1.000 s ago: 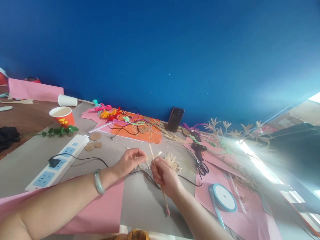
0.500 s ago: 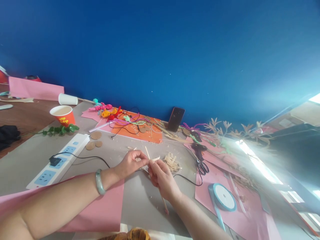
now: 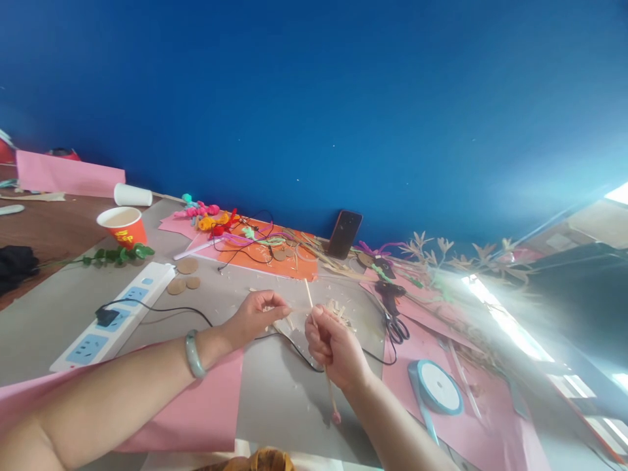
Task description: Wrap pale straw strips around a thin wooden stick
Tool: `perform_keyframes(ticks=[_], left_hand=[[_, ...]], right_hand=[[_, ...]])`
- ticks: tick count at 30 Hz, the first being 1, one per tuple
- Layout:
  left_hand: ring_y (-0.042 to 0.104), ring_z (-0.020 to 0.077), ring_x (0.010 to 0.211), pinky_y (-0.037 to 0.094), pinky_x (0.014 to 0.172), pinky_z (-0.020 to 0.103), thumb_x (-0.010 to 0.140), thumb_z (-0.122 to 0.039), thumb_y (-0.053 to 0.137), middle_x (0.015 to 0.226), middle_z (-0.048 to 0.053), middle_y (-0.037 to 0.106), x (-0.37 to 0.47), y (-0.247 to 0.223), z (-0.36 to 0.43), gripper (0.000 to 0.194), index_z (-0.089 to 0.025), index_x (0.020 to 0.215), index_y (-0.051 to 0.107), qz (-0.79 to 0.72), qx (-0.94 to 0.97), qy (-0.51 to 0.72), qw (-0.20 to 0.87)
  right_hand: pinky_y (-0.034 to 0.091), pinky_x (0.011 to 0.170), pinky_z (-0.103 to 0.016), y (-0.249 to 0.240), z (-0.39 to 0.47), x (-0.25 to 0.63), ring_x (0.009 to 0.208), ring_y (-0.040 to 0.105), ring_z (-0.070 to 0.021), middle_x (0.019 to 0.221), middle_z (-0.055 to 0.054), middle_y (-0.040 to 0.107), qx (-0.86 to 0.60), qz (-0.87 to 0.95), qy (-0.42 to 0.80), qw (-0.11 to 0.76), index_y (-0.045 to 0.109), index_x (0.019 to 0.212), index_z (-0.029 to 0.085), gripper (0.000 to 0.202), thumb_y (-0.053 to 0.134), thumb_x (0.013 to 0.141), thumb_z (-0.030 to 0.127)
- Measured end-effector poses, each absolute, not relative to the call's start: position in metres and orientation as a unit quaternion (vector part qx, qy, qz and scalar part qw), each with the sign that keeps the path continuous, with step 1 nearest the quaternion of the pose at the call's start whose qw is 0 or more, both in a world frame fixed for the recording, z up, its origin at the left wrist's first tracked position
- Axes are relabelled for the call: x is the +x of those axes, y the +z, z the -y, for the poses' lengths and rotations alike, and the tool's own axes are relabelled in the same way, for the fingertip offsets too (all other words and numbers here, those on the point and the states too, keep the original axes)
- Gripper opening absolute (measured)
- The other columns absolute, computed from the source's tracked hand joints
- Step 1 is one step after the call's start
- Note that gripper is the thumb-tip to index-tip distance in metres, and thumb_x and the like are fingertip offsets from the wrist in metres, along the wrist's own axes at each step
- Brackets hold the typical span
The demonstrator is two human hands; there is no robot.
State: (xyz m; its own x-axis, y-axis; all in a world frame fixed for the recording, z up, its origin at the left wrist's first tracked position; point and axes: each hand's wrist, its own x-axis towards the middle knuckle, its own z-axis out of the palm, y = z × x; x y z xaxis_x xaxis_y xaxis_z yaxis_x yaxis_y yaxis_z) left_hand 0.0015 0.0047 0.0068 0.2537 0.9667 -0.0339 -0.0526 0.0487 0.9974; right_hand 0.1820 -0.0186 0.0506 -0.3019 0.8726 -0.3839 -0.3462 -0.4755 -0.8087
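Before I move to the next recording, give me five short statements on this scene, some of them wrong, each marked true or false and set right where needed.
1. The right hand grips a thin pale stick. True.
2. The bracelet is on the right wrist. False: it is on the left one.
3. A black plug sits in the power strip. True.
4. The phone lies flat on its back. False: it is propped up near the blue wall.
5. The red cup stands upright, while the white cup lies on its side. True.
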Motion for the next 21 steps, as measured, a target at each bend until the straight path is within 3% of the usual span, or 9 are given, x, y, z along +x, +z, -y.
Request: perform_keyframes(ticks=[9,16,21], left_hand=[[0.048,0.0084,0.058,0.038,0.057,0.021,0.071,-0.037,0.071,0.064,-0.001,0.058,0.003,0.006,-0.006,0.025,-0.014,0.070,0.062,-0.397,0.467,0.487,0.622],[0.053,0.0111,0.064,0.041,0.066,0.025,0.071,-0.033,0.072,0.066,0.000,0.062,0.005,0.010,-0.003,0.021,-0.014,0.069,0.063,-0.389,0.479,0.494,0.612],[0.056,0.0134,0.069,0.043,0.070,0.026,0.072,-0.035,0.071,0.069,0.002,0.065,0.005,0.004,-0.005,0.022,-0.014,0.069,0.064,-0.389,0.500,0.489,0.599]], right_hand=[[0.009,0.034,-0.016,0.053,0.010,0.187,0.038,0.018,-0.0021,0.055,0.007,0.044,-0.439,0.305,0.693,0.483,0.047,0.070,0.019,0.030,0.070,0.072,0.038],[0.014,0.038,-0.017,0.042,0.025,0.166,0.040,0.021,-0.0033,0.052,0.009,0.040,-0.462,0.378,0.702,0.388,0.046,0.074,0.020,0.031,0.070,0.072,0.039],[0.015,0.039,-0.018,0.042,0.030,0.161,0.041,0.024,-0.0042,0.054,0.008,0.041,-0.468,0.401,0.677,0.402,0.043,0.073,0.020,0.035,0.067,0.075,0.047]])
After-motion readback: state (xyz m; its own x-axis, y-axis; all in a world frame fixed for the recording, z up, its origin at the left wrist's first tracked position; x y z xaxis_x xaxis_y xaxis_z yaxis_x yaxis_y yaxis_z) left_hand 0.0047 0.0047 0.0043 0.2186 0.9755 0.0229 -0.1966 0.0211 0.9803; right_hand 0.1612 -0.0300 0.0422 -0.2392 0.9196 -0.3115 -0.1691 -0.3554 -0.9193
